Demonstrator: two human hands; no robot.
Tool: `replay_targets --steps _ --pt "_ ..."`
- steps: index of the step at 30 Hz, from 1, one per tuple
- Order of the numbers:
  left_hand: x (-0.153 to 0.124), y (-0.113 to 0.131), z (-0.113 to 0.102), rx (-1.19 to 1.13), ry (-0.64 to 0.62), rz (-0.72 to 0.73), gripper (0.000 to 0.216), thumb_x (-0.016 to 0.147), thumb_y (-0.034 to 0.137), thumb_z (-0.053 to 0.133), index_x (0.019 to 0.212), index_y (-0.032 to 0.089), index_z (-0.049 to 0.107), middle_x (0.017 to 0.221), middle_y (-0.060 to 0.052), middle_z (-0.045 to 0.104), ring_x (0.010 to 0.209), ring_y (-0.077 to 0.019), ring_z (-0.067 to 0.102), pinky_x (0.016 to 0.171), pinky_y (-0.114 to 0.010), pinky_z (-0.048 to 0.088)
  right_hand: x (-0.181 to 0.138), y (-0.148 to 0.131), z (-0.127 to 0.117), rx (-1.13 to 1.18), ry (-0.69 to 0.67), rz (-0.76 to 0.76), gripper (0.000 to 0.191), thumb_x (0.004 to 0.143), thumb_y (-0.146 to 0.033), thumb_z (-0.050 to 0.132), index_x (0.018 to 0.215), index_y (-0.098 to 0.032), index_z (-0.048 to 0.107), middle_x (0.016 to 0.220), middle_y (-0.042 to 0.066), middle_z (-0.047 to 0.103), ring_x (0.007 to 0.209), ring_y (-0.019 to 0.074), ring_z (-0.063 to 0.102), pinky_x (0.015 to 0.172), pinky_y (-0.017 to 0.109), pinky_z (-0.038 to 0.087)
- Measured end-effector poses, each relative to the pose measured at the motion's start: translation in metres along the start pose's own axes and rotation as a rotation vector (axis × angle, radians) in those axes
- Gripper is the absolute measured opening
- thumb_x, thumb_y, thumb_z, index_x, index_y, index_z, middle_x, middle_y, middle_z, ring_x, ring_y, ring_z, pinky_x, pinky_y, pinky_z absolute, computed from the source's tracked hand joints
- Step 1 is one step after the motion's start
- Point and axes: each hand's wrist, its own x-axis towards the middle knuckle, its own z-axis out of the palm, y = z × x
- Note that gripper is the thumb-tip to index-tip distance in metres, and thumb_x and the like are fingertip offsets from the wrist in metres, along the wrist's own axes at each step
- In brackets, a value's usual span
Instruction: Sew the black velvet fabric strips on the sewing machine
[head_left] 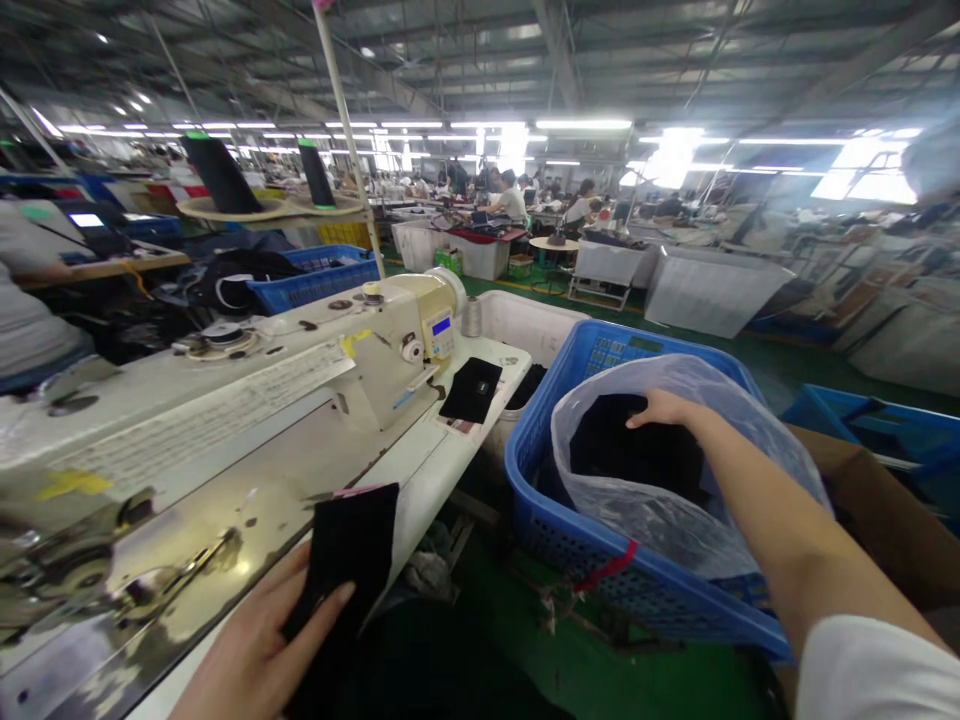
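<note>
My left hand pinches a black fabric piece between thumb and fingers, at the front edge of the sewing machine table. A thin pink edge shows along the top of that piece. My right hand is inside a clear plastic bag, its thumb over black fabric. The other fingers are mostly hidden behind the cloth, which appears gripped. The bag lines a blue plastic basket. Another black fabric piece with a small label lies flat on the table's right end.
A white sewing machine with a small display fills the left side. Black thread cones stand on a rack behind it. A white bin is beyond the table end, and a cardboard box lies right of the basket. People work farther back.
</note>
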Motion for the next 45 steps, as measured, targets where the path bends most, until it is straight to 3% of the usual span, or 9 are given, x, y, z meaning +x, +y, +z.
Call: replay_targets --steps 3,7,11,15,24,30,34,39,45 --pt "0.043 0.007 0.011 0.055 -0.089 0.15 0.044 0.096 0.047 0.045 0.124 0.021 0.065 0.137 -0.009 0.062 0.127 -0.028 0.059 0.111 -0.042 0.046 -0.015 -0.012 -0.01 -0.049 0.049 0.006 0.051 0.071 -0.035 0.08 0.114 -0.012 0.067 0.106 0.015 0.073 0.1 0.0308 0.068 0.083 0.035 0.05" --pt "0.071 -0.012 0.034 0.167 -0.133 0.141 0.048 0.099 0.044 0.038 0.127 0.012 0.061 0.14 -0.016 0.059 0.127 -0.0291 0.059 0.111 -0.045 0.046 -0.055 -0.022 -0.038 -0.104 0.148 -0.014 0.054 0.077 -0.04 0.073 0.122 -0.014 0.06 0.113 0.016 0.071 0.105 0.0338 0.066 0.084 0.037 0.049" --pt "0.055 -0.024 0.045 0.268 -0.094 0.15 0.044 0.098 0.04 0.041 0.123 0.011 0.064 0.133 -0.018 0.064 0.124 -0.0318 0.061 0.111 -0.049 0.045 -0.113 -0.041 -0.076 -0.118 0.33 -0.067 0.055 0.073 -0.051 0.075 0.117 -0.023 0.06 0.097 0.013 0.073 0.088 0.0372 0.069 0.072 0.042 0.05" --pt "0.02 -0.008 0.028 0.251 -0.106 0.207 0.042 0.097 0.03 0.045 0.135 0.016 0.058 0.142 -0.015 0.058 0.133 -0.0295 0.054 0.113 -0.047 0.044 -0.148 -0.097 -0.091 0.242 0.43 -0.288 0.051 0.07 -0.063 0.074 0.106 -0.029 0.061 0.091 0.008 0.074 0.078 0.0325 0.07 0.065 0.04 0.052" --pt "-0.064 0.012 -0.046 0.215 -0.196 0.119 0.049 0.096 0.02 0.049 0.145 0.026 0.049 0.144 -0.012 0.056 0.133 -0.0289 0.053 0.114 -0.049 0.043 -0.124 -0.329 0.002 0.593 -0.279 -0.847 0.046 0.071 -0.047 0.08 0.106 -0.019 0.068 0.105 0.004 0.075 0.096 0.0257 0.07 0.087 0.037 0.055" --pt "-0.087 0.014 -0.069 0.15 -0.169 0.035 0.049 0.096 0.016 0.047 0.143 0.027 0.05 0.144 -0.011 0.055 0.134 -0.0288 0.051 0.115 -0.05 0.041 -0.105 -0.425 0.056 0.49 -0.142 -0.868 0.035 0.084 -0.04 0.073 0.108 -0.017 0.067 0.101 0.008 0.075 0.093 0.0265 0.071 0.084 0.039 0.056" --pt "-0.093 0.011 -0.069 0.126 -0.149 -0.022 0.053 0.096 0.015 0.046 0.148 0.026 0.044 0.147 -0.012 0.051 0.139 -0.0279 0.045 0.117 -0.05 0.038 -0.118 -0.437 0.08 0.432 0.165 -0.849 0.045 0.09 -0.029 0.064 0.128 -0.007 0.054 0.127 0.025 0.062 0.121 0.0376 0.057 0.102 0.056 0.043" --pt "-0.095 0.012 -0.068 -0.081 -0.092 -0.122 0.039 0.098 0.02 0.043 0.133 0.024 0.06 0.142 -0.011 0.057 0.132 -0.026 0.052 0.115 -0.046 0.041 -0.135 -0.42 0.102 0.367 0.274 -0.983 0.028 0.093 -0.031 0.057 0.115 -0.017 0.066 0.132 0.016 0.062 0.125 0.0317 0.054 0.107 0.053 0.041" --pt "-0.095 0.027 -0.06 -0.711 0.326 -0.752 0.024 0.088 0.04 0.064 0.089 0.017 0.069 0.084 -0.004 0.072 0.08 -0.0215 0.066 0.079 -0.035 0.056 -0.17 -0.413 0.1 0.624 0.301 -1.014 0.024 0.095 -0.033 0.051 0.102 -0.018 0.069 0.126 0.016 0.064 0.125 0.0333 0.054 0.111 0.057 0.035"
